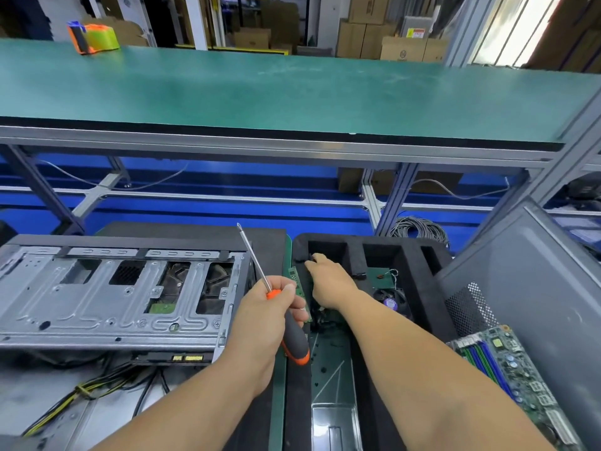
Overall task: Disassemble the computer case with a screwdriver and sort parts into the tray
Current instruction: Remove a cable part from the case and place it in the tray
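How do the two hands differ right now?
The left hand grips the screwdriver, shaft pointing up and away; the right hand holds no tool. The left hand hangs beside the metal chassis; the right hand reaches into the black foam tray. Both are bare.

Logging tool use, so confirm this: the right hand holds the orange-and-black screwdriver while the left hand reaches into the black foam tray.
The hands are swapped. In the head view, the left hand holds the orange-and-black screwdriver, while the right hand reaches into the black foam tray.

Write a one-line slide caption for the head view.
Left hand grips screwdriver while right hand reaches into foam tray.
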